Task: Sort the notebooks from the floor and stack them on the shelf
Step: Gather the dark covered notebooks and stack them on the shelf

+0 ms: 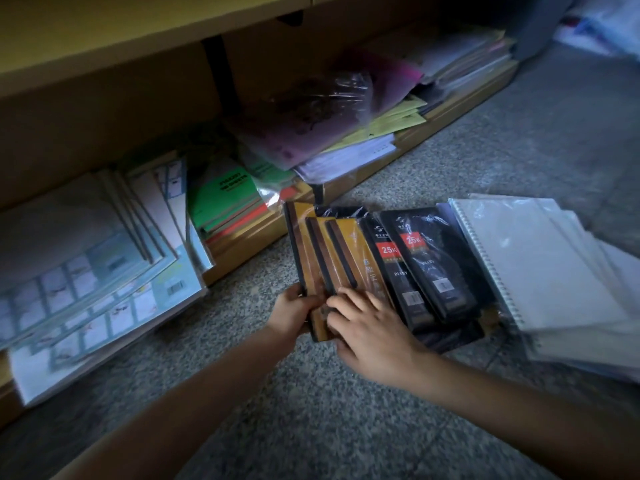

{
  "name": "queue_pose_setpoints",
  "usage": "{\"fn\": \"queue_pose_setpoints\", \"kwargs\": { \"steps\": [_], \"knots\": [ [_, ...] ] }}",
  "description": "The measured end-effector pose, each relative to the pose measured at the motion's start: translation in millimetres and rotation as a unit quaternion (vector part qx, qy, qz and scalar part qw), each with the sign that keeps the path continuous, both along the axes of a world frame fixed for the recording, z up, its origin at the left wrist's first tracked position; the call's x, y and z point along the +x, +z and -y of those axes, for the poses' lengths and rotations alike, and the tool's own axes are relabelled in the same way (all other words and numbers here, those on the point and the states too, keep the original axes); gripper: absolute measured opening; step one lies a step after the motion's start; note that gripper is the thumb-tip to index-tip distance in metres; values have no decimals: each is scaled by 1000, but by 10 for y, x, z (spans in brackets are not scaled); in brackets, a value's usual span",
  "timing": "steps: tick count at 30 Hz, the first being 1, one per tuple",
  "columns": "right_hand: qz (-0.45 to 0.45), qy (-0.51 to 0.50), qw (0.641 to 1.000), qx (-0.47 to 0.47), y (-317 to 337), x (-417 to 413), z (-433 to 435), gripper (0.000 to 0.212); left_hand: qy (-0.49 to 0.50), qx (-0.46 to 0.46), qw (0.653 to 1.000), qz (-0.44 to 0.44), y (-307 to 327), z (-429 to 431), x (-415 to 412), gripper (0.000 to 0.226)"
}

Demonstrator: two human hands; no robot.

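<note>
Three brown notebooks (332, 254) (fanned, shrink-wrapped) lie in front of the shelf (242, 242), above the grey floor (311, 410). Whether they rest on the floor cannot be told.

Left hand (296, 315): fingers grasping the near left corner of the brown notebooks.

Right hand (372, 336): fingers (349, 301) bent over the top cover, thumb at the near edge, grasping the same set.

Just to the right, two black diaries (420, 271) with red labels lie touching the brown notebooks. Beyond them lie white spiral notebooks (540, 271). On the shelf, green notebooks (225, 199) sit between pale booklets (86, 271) and a purple pack (311, 129).
</note>
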State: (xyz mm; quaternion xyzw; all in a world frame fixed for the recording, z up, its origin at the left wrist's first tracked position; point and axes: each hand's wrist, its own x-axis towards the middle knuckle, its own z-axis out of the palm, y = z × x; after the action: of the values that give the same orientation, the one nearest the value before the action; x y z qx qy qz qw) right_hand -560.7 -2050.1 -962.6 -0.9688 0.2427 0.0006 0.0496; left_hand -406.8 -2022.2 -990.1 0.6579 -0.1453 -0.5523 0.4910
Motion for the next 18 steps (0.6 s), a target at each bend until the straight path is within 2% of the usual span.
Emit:
{"fn": "queue_pose_setpoints", "kwargs": {
  "steps": [4, 8, 12, 15, 17, 18],
  "knots": [
    [-34, 17, 997, 71, 3, -69, 10, 32, -12, 5, 999, 34, 135, -241, 256, 24],
    [-68, 32, 994, 83, -21, -108, 22, 40, -15, 0, 998, 62, 334, -592, 419, 19],
    [-150, 51, 984, 86, -60, -58, 46, 50, -13, -17, 988, 156, 556, -863, 554, 8],
    [-119, 49, 988, 87, -135, -29, 92, 49, -42, -42, 965, 257, 904, -954, 651, 21],
    [-105, 11, 983, 152, -137, 44, 96, 66, -56, -67, 947, 308, 1217, -994, 664, 21],
    [-88, -21, 971, 221, -123, 82, 80, 76, -64, -84, 940, 323, 1369, -1008, 648, 15]
  ]
}}
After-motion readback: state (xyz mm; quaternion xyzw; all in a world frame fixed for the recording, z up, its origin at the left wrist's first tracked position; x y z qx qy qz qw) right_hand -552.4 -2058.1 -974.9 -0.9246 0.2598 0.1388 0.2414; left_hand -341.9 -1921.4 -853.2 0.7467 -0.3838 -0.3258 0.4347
